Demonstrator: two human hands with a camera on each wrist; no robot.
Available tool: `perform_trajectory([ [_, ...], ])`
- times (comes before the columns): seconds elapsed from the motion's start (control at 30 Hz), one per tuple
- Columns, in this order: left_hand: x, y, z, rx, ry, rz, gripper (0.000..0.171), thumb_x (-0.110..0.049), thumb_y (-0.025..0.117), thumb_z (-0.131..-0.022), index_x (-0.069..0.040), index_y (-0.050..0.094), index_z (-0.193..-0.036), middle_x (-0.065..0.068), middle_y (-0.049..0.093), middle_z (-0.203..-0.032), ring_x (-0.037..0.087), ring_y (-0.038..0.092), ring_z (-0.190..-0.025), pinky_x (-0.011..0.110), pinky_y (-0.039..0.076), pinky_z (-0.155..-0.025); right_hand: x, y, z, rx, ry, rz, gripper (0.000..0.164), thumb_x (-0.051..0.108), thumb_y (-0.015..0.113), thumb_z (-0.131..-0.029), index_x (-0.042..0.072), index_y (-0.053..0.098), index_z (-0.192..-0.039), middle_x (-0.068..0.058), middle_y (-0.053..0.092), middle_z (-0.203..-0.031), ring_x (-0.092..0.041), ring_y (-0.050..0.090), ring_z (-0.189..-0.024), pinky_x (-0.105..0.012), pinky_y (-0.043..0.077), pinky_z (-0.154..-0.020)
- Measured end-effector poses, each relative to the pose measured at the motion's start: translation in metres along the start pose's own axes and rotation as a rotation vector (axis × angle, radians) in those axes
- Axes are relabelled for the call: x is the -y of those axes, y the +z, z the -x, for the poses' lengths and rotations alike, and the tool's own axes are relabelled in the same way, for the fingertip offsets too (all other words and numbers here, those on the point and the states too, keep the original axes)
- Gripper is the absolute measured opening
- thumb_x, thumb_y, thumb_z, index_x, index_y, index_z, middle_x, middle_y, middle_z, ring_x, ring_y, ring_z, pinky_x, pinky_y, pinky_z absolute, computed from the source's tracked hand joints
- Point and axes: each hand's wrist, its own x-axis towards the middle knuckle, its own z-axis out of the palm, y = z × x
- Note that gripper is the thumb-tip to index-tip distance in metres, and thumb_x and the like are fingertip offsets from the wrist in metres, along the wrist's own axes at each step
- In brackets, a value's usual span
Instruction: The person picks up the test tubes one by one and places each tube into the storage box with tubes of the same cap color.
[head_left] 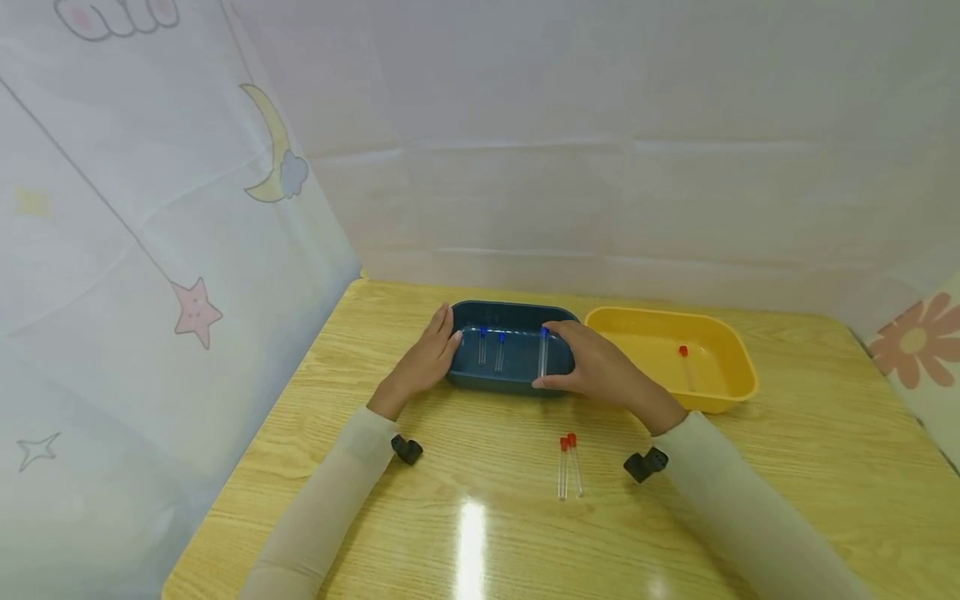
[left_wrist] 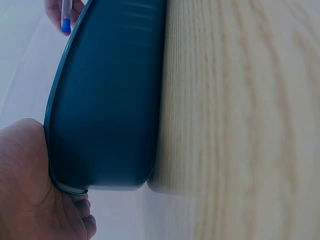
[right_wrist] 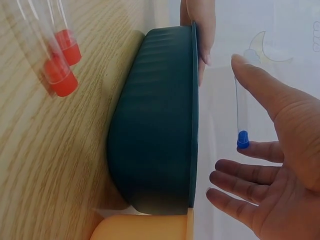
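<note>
My right hand (head_left: pixel 600 364) pinches a clear test tube with a blue cap (head_left: pixel 543 354) lengthwise, thumb at its bottom end and index finger at the cap. It holds the tube above the right end of the dark blue basin (head_left: pixel 495 383). In the right wrist view the other fingers (right_wrist: pixel 240 172) are spread apart from the tube. At the basin's left end, my left hand (head_left: pixel 423 360) grips the rim, thumb over the edge and fingers along the outer wall. Inside the basin lie two more blue-capped tubes (head_left: pixel 500 354).
A yellow basin (head_left: pixel 712 402) stands right beside the blue one, with a red-capped tube (head_left: pixel 683 353) in it. Two more red-capped tubes (head_left: pixel 563 471) lie together on the wooden table (head_left: pixel 420 533) in front. A printed cloth (head_left: pixel 525 192) hangs behind the table.
</note>
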Motion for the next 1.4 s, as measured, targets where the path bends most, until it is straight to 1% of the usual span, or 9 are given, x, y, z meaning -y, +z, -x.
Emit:
perform_trajectory([
  [0.37, -0.003, -0.001, 0.001, -0.008, 0.002, -0.001, 0.066, -0.038, 0.021, -0.113, 0.004, 0.002, -0.160, 0.014, -0.008, -0.169, 0.034, 0.003, -0.156, 0.045, 0.012, -0.124, -0.002, 0.003, -0.008, 0.021, 0.008, 0.006, 0.103, 0.063, 0.077, -0.081, 0.005, 0.037, -0.156, -0.020, 0.039, -0.158, -0.040, 0.042, -0.141, -0.058, 0.038, -0.111],
  [0.57, -0.001, 0.001, 0.000, -0.003, 0.001, -0.004, 0.068, -0.041, 0.020, -0.113, 0.003, 0.003, -0.161, 0.013, -0.008, -0.169, 0.031, 0.001, -0.156, 0.044, 0.011, -0.124, -0.004, 0.007, -0.011, 0.035, 0.022, -0.010, 0.103, 0.061, 0.079, -0.080, 0.005, 0.038, -0.156, -0.020, 0.039, -0.157, -0.039, 0.044, -0.140, -0.057, 0.038, -0.111],
  [0.7, -0.001, 0.000, 0.000, -0.005, -0.006, 0.009, 0.067, -0.041, 0.021, -0.113, 0.002, 0.003, -0.161, 0.012, -0.009, -0.169, 0.030, 0.001, -0.156, 0.044, 0.011, -0.124, -0.006, 0.009, -0.013, 0.033, 0.007, -0.001, 0.102, 0.060, 0.079, -0.081, 0.004, 0.038, -0.156, -0.021, 0.039, -0.157, -0.040, 0.043, -0.140, -0.057, 0.039, -0.110],
  [0.93, -0.002, -0.001, 0.001, -0.002, -0.008, 0.003, 0.067, -0.041, 0.019, -0.113, 0.002, 0.002, -0.161, 0.011, -0.009, -0.169, 0.028, 0.000, -0.156, 0.043, 0.010, -0.124, -0.004, 0.011, -0.016, 0.048, -0.002, 0.014, 0.100, 0.055, 0.081, -0.081, 0.002, 0.038, -0.155, -0.023, 0.039, -0.157, -0.042, 0.040, -0.142, -0.058, 0.038, -0.111],
  [1.07, -0.003, -0.002, 0.001, 0.002, -0.014, 0.009, 0.067, -0.042, 0.019, -0.113, 0.001, 0.002, -0.161, 0.010, -0.009, -0.169, 0.026, -0.001, -0.156, 0.043, 0.010, -0.124, -0.006, 0.013, -0.019, 0.057, -0.001, 0.039, 0.101, 0.058, 0.080, -0.081, 0.002, 0.039, -0.155, -0.023, 0.040, -0.156, -0.041, 0.040, -0.142, -0.057, 0.038, -0.111],
  [1.23, -0.003, -0.002, 0.001, 0.004, -0.016, 0.009, 0.068, -0.043, 0.019, -0.113, 0.001, 0.001, -0.161, 0.011, -0.010, -0.169, 0.027, -0.001, -0.156, 0.044, 0.011, -0.124, -0.006, 0.013, -0.021, 0.069, 0.005, 0.029, 0.102, 0.061, 0.077, -0.082, 0.002, 0.039, -0.155, -0.023, 0.038, -0.157, -0.042, 0.039, -0.143, -0.057, 0.037, -0.112],
  [1.4, -0.002, -0.001, 0.001, 0.006, -0.012, 0.001, 0.067, -0.041, 0.020, -0.113, 0.001, 0.001, -0.161, 0.011, -0.010, -0.169, 0.028, -0.001, -0.156, 0.044, 0.011, -0.124, -0.006, 0.013, -0.022, 0.076, 0.004, 0.020, 0.101, 0.059, 0.078, -0.083, 0.001, 0.038, -0.155, -0.024, 0.038, -0.157, -0.042, 0.039, -0.143, -0.057, 0.037, -0.112],
])
